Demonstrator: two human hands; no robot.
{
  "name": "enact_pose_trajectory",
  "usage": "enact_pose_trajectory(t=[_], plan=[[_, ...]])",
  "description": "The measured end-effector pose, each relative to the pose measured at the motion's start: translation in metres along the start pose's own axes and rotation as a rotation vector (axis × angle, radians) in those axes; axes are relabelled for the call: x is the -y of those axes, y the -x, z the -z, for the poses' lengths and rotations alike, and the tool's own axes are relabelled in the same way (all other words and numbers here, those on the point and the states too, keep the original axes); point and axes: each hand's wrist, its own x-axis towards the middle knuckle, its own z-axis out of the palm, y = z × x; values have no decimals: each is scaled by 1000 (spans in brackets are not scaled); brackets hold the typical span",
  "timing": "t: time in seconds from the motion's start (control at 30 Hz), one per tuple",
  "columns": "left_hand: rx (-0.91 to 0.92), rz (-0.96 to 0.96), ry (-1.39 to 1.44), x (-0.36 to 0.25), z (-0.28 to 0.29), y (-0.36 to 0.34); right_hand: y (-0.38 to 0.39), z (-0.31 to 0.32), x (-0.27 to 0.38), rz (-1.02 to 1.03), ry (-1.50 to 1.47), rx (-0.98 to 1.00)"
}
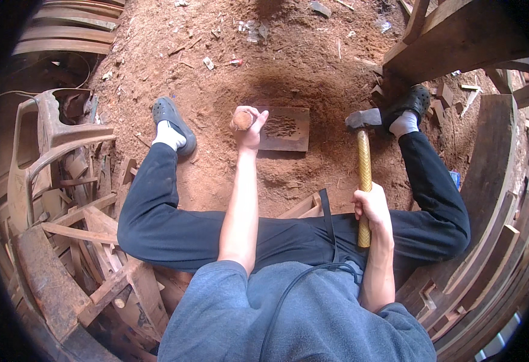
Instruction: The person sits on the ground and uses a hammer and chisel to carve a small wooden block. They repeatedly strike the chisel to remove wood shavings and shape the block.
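My left hand is closed around a round wooden handle, seen end-on; whatever lies below that end is hidden by the hand. It hovers over or rests at the left side of a flat rectangular wooden board. A rough dark pattern of carved or gouged marks covers the board's middle. On the right, my right hand grips a hammer by its yellow textured handle. The grey metal hammer head points away from me, to the right of the board and apart from it.
Sawdust and scraps cover the ground. A worn plastic chair frame and stacked wood pieces stand at left. Heavy timber is at upper right, long planks along the right. My legs spread around the board.
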Motion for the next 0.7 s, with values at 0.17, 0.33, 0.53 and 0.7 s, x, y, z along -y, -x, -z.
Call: enact_pose_trajectory(t=[0.17, 0.33, 0.53, 0.7], plan=[[0, -12, -5, 3, 2, -6, -3, 0, -1, -25, 14, -3], [13, -38, -19, 8, 2, -13, -8, -1, 2, 2, -1, -3], [-13, -83, -86, 10, 0, -12, -7, -2, 2, 5, 11, -1], [6, -87, -94, 8, -4, -12, -6, -2, 2, 10, 27, -6]])
